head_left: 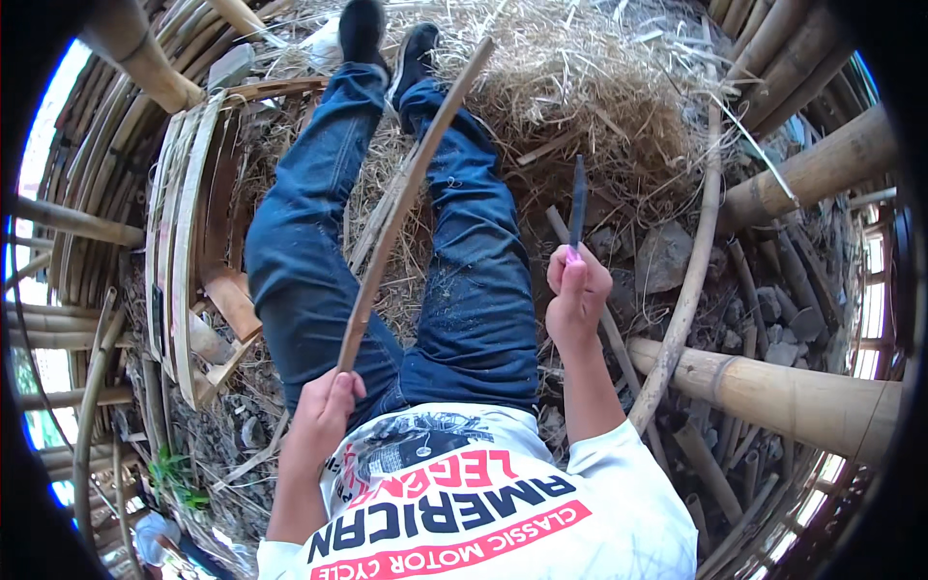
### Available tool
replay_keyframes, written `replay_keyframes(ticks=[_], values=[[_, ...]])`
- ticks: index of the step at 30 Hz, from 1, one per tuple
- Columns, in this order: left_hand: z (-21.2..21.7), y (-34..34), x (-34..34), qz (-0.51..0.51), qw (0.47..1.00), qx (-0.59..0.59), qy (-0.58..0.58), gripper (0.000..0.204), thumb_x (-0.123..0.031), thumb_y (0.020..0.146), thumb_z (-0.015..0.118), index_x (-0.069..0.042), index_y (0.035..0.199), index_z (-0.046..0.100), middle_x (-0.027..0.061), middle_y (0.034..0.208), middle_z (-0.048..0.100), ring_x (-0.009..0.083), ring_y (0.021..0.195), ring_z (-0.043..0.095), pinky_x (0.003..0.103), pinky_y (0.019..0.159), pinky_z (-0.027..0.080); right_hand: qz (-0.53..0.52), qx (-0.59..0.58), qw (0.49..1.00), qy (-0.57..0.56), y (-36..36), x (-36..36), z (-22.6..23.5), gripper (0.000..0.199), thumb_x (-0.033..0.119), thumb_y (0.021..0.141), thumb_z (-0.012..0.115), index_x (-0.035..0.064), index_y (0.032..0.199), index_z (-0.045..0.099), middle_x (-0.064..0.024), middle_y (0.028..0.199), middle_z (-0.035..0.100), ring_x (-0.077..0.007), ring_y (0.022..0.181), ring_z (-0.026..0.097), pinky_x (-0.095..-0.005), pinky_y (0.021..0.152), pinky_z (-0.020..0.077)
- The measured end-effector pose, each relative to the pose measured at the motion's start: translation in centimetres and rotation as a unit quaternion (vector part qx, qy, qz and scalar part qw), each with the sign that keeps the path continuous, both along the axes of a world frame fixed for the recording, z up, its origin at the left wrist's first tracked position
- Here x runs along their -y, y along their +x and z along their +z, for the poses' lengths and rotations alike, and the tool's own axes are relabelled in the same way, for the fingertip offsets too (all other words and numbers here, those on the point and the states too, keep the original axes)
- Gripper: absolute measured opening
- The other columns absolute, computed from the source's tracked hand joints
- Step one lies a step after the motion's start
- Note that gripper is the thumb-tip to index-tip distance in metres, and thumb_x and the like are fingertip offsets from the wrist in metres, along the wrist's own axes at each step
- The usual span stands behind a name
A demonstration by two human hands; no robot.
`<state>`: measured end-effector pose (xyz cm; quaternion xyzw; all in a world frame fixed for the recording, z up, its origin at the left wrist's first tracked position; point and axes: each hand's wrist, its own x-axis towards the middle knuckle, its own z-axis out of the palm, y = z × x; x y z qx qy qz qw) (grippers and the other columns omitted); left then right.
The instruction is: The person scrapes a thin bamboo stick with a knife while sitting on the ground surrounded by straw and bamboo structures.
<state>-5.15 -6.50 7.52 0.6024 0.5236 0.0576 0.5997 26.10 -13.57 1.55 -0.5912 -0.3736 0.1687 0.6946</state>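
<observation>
Two hands, both full. The left hand [327, 406] was clamped on the near end of a long, flat, brown wooden strip [416, 184] slanting up over the blue denim jeans [474, 280]; the right hand [580, 288] gripped a slim grey knife [578, 198] with a pink handle, blade well apart from the strip. Straw-coloured shavings [590, 106] heaped near the dark shoes [361, 34] suggested plenty cut; what remained, I couldn't tell. White T-shirt [638, 522] bore large dark and red lettering.
</observation>
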Motion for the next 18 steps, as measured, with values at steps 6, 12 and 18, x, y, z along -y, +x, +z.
replay_keyframes(ticks=[6,12,18], values=[[3.0,-3.6,0.8,0.032,0.999,0.004,0.024,0.051,-0.039,0.105,0.036,0.0,0.08,0.058,-0.0039,0.058,0.043,0.0046,0.052,0.037,0.024,0.048,0.029,0.009,0.084,0.995,0.055,-0.4,-0.7,4.7,0.065,0.06,0.097,0.041,0.0041,0.065,0.043,0.0002,0.057,0.038,-0.0077,0.049,0.035,-0.0262,0.046,0.023],[-0.4,-2.8,-1.2,-0.051,0.99,-0.031,0.126,0.041,-0.032,0.103,0.04,0.0,0.085,0.058,0.0081,0.06,0.049,0.0163,0.057,0.046,0.034,0.055,0.04,0.058,0.137,0.988,-0.032,-3.1,-3.3,6.8,0.049,0.045,0.1,0.047,0.0033,0.074,0.051,0.0035,0.06,0.041,-0.0038,0.053,0.035,-0.0242,0.048,0.0237],[-3.9,-2.8,-4.9,-0.043,0.998,0.005,0.045,0.045,-0.038,0.104,0.04,-0.003,0.08,0.054,-0.0006,0.063,0.048,0.0085,0.057,0.045,0.026,0.052,0.038,0.137,0.178,0.957,-0.185,-3.5,-7.9,3.4,0.03,0.031,0.095,0.061,0.0022,0.085,0.062,-0.0144,0.063,0.057,-0.0293,0.055,0.059,-0.0343,0.053,0.0453]])
